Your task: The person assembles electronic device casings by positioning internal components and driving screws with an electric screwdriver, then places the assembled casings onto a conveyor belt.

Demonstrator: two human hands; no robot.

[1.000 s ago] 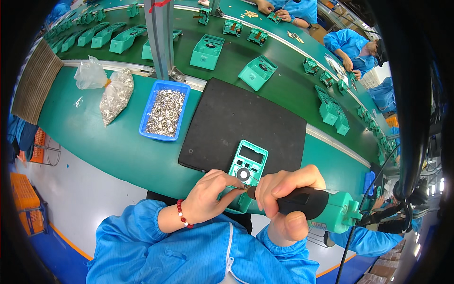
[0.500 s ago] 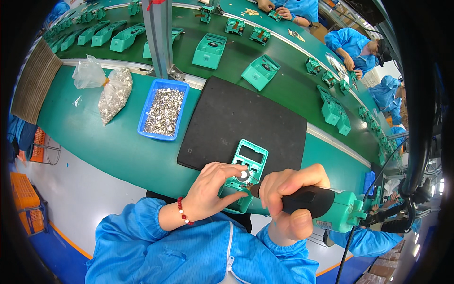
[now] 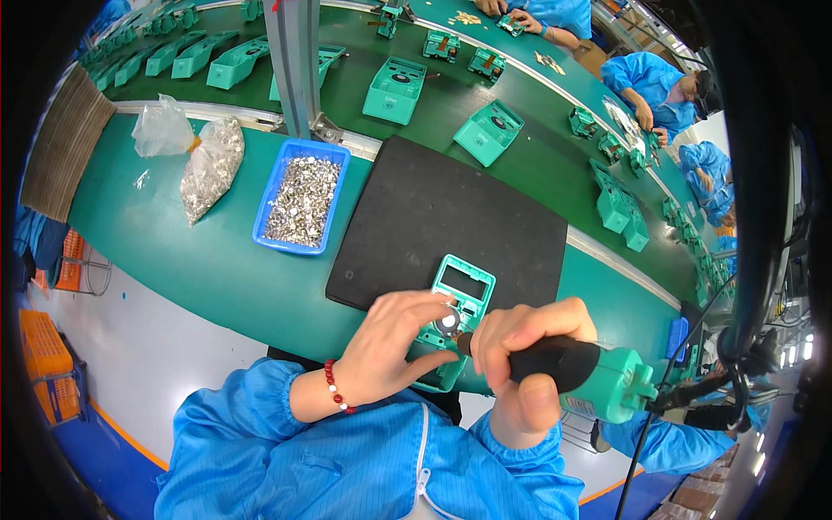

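Note:
My left hand [image 3: 387, 336], a red and white bead bracelet at its wrist, steadies a green plastic housing [image 3: 468, 263] at the front edge of the black mat. Its fingertips rest by a round black part with a white centre [image 3: 448, 322] in the housing, thumb on the other side. A green and black electric screwdriver [image 3: 598, 381] lies gripped in my right hand [image 3: 529, 347]. The screwdriver's tip points left at the housing, close beside the round part. Fingers and tool hide much of the housing's lower half, and whether a screw sits at the tip cannot be made out.
A blue tray of small metal screws [image 3: 303, 199] and a tied clear bag [image 3: 212, 169] stand left of the black mat [image 3: 433, 208]. Beyond, a green belt carries several housings [image 3: 490, 132]. A metal post [image 3: 296, 69] rises behind the tray. Co-workers [image 3: 646, 82] sit across.
The screwdriver and my right hand have shifted slightly left. My left hand keeps its place on the housing. Housings on the belt appear a little further right.

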